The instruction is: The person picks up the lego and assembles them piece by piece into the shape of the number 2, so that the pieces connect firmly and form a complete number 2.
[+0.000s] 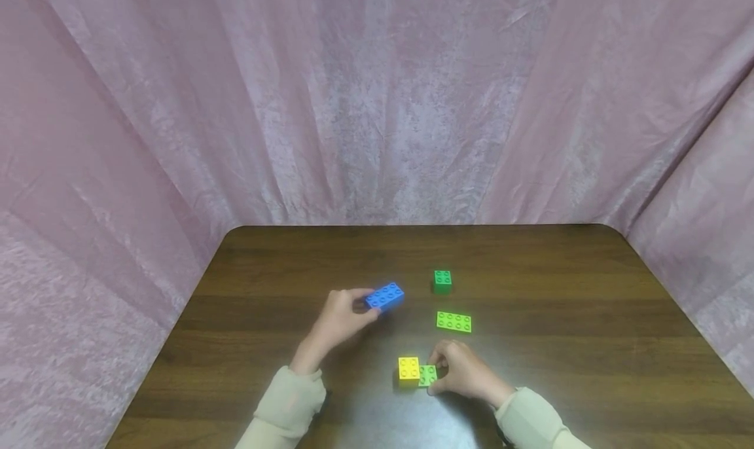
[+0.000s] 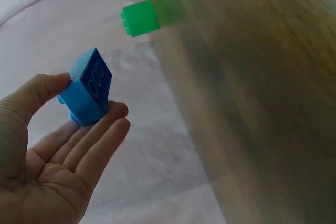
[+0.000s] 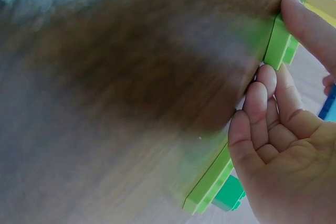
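My left hand [image 1: 340, 319] pinches a blue brick [image 1: 385, 296] with several studs on top, thumb on one side and fingers on the other. In the left wrist view the blue brick [image 2: 90, 88] is held clear of the table, its hollow underside partly showing. Near the front, my right hand [image 1: 466, 372] grips the right end of a light green plate [image 1: 428, 376] between thumb and fingers. A yellow brick [image 1: 409, 368] sits on that plate's left part, hiding the studs there. The right wrist view shows the plate [image 3: 278, 43] low at the tabletop, fingertips at its edge.
Beyond the right hand lies a longer light green plate [image 1: 454, 322] with several studs. Behind it stands a small dark green brick [image 1: 442, 281]. Everything is on a brown wooden table [image 1: 559, 292] with pink curtains [image 1: 377, 108] hanging around it.
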`<move>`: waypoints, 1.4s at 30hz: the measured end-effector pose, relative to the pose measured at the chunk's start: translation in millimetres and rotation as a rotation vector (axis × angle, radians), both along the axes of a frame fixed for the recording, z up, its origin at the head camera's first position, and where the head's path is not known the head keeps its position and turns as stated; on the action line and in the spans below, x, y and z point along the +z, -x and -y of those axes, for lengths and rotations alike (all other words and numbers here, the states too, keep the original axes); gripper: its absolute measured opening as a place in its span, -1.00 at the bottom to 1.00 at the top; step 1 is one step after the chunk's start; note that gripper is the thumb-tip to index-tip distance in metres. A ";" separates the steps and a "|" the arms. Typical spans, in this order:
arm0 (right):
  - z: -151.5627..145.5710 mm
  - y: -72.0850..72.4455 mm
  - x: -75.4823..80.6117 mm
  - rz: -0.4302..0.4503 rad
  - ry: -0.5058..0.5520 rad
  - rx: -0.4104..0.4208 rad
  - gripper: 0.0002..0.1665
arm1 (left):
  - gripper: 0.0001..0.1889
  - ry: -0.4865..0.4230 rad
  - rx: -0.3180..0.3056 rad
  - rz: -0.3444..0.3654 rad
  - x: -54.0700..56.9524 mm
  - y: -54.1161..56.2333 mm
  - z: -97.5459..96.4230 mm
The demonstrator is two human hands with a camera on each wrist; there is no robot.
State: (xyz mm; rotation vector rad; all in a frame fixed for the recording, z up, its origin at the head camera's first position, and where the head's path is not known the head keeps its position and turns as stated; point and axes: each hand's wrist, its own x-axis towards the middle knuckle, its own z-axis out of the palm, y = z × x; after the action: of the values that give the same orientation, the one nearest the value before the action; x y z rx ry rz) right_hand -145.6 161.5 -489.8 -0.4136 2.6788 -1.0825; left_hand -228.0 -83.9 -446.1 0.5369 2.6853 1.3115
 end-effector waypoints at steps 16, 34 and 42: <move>0.6 -1.5 0.6 0.020 0.003 -0.010 -0.53 | -0.61 -0.076 -0.134 0.073 21.0 -23.3 -9.3; 0.4 0.8 0.8 0.008 0.000 -0.006 -0.50 | -0.59 -0.103 -0.243 0.114 11.9 -34.9 -13.0; 1.1 1.4 0.1 0.020 0.021 -0.006 -0.42 | -0.58 -0.068 -0.299 0.179 3.9 -40.7 -14.4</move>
State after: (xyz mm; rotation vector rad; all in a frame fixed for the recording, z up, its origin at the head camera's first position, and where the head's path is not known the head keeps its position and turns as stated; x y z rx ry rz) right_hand -147.1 160.4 -489.7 -0.3968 2.6546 -1.1118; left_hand -187.3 -69.5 -442.2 0.7549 2.3167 1.3002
